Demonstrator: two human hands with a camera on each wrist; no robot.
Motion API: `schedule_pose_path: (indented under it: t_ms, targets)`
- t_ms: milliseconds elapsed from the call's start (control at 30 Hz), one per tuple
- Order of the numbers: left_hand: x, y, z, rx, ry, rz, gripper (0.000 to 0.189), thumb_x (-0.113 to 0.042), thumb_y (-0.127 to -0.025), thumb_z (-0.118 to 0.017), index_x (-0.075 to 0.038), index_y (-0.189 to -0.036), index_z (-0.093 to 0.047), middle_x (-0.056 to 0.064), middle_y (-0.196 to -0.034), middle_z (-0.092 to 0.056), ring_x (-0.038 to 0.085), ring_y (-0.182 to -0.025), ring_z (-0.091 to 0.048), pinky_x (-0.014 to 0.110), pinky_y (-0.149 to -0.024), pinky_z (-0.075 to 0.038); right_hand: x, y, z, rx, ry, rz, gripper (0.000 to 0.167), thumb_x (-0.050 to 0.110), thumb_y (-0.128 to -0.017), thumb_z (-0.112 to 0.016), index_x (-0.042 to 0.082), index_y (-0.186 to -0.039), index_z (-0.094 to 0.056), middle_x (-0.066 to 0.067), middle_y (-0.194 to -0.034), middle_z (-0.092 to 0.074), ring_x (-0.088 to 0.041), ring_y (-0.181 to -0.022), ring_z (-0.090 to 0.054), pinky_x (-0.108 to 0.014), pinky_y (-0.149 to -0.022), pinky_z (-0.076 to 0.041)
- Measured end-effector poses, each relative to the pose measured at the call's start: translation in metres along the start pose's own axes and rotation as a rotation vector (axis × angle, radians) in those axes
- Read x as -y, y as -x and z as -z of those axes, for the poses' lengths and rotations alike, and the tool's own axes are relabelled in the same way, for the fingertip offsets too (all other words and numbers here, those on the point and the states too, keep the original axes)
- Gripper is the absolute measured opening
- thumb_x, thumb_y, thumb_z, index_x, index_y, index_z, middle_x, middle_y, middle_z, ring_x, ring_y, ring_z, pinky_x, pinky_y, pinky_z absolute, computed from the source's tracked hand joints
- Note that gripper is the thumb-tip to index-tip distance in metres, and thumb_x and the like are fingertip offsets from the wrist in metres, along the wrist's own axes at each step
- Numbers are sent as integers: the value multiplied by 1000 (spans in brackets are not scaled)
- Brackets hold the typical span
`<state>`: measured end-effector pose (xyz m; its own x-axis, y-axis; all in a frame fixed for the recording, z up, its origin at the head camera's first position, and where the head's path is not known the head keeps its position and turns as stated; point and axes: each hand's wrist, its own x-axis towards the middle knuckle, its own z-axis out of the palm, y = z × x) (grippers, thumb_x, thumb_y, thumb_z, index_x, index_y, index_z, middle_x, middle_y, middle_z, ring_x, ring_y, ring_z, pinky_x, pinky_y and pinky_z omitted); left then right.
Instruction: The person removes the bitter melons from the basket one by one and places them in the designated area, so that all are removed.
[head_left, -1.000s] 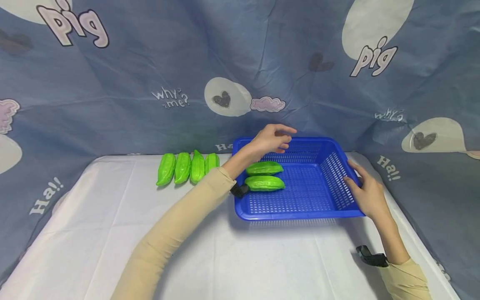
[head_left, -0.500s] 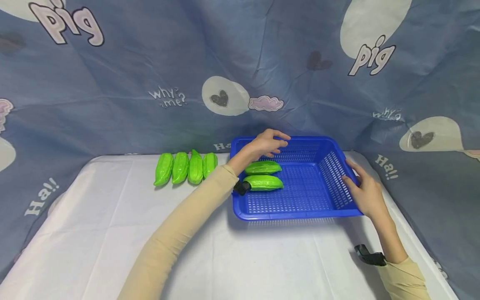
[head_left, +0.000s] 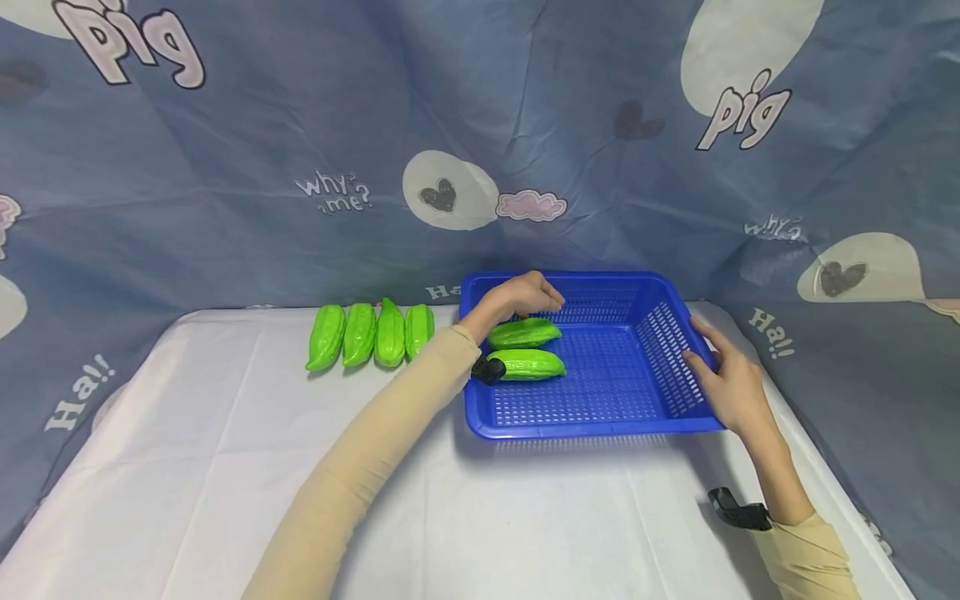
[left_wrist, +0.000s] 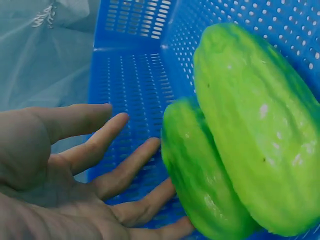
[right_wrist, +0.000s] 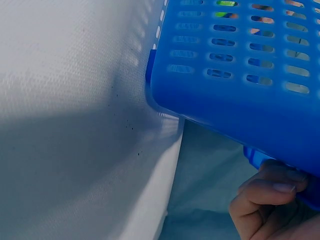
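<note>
A blue plastic basket (head_left: 600,429) with perforated walls stands on the table. Inside it, at the left, two bright green ridged bitter melons lie side by side: the far melon (head_left: 525,333) and the near melon (head_left: 528,365). My left hand (head_left: 519,297) hangs over the basket's back left part, beside the far melon. In the left wrist view its loosely bent fingers (left_wrist: 132,167) reach up to the far melon (left_wrist: 200,170), some fingertips at its side, none curled round it. My right hand (head_left: 735,392) grips the basket's right rim, thumb inside, other fingers outside.
Several more green bitter melons (head_left: 360,335) lie in a row on the white tablecloth (head_left: 187,467), left of the basket. Close behind the table hangs a blue printed cloth (head_left: 300,125). The table's right edge runs near my right hand.
My left hand has come down and slightly left, toward the far melon, its fingers pointing lower. The far melon sits slightly more tilted. My right hand keeps its hold on the rim.
</note>
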<state>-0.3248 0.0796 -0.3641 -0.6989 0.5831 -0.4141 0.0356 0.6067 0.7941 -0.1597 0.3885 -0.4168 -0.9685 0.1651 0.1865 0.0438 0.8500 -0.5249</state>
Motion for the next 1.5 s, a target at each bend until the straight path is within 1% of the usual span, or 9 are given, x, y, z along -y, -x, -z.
schedule_pose_path:
  t_ms: [133,400,567,700,867,1033,1167,1300,1500]
  targets:
    - [2,-2,1,39,-81,28,43,-14,-112,-56,-7,-154,-59,10,-167,-51,33,-161,-39,50,-133,-37,2,-1,0,2,-8,4,58,27,-112,-57,10,-165,-43,-42,-121,-71,-46,-89,-76,-37,-65,-54]
    - [-2,-6,-3,-8,-327,99,45,-9,-106,-67,-16,-150,-65,12,-179,-27,37,-169,-14,46,-136,-32,4,-3,1,-7,0,8,57,27,-112,-57,11,-165,-44,-42,-120,-71,-44,-87,-76,-35,-65,-52]
    - [-6,-6,-6,-14,-427,131,43,-12,-105,-70,-19,-147,-68,10,-179,-29,37,-169,-13,42,-134,-36,5,-2,0,2,-1,1,57,27,-112,-57,10,-165,-43,-42,-122,-70,-48,-91,-76,-42,-67,-58]
    - [-7,-5,-7,-35,-416,146,40,-13,-105,-71,-19,-144,-71,8,-176,-38,34,-168,-20,38,-131,-40,6,-2,0,3,1,-1,57,27,-112,-56,11,-165,-42,-43,-123,-70,-50,-93,-76,-48,-69,-60]
    - [-8,-5,-8,-52,-372,146,38,-15,-105,-70,-20,-142,-72,5,-172,-44,32,-167,-24,36,-126,-45,6,-3,0,8,-3,0,58,28,-112,-56,11,-166,-42,-43,-121,-70,-46,-88,-76,-38,-64,-55]
    - [-11,-2,-10,-69,-355,132,39,-15,-105,-71,-20,-144,-71,3,-170,-48,31,-166,-26,36,-128,-44,5,-1,1,3,0,8,57,27,-112,-56,11,-165,-43,-42,-122,-70,-48,-91,-76,-42,-67,-56]
    - [-16,3,-11,-84,-340,59,42,-14,-105,-71,-17,-147,-68,2,-162,-58,32,-165,-30,38,-131,-39,4,0,2,5,3,2,57,27,-112,-56,11,-165,-42,-43,-122,-70,-47,-90,-76,-39,-66,-55]
    - [-20,10,-11,-103,-321,-23,44,-13,-104,-72,-13,-148,-67,6,-156,-63,32,-159,-40,39,-128,-44,2,0,2,6,6,-4,58,28,-112,-55,11,-165,-42,-42,-119,-71,-42,-85,-75,-31,-63,-50]
    - [-23,17,-11,-135,-284,-42,45,-16,-106,-70,-15,-151,-64,5,-158,-62,30,-158,-43,37,-124,-48,1,0,1,12,10,-6,58,29,-112,-56,10,-165,-42,-42,-118,-72,-41,-86,-75,-30,-64,-49]
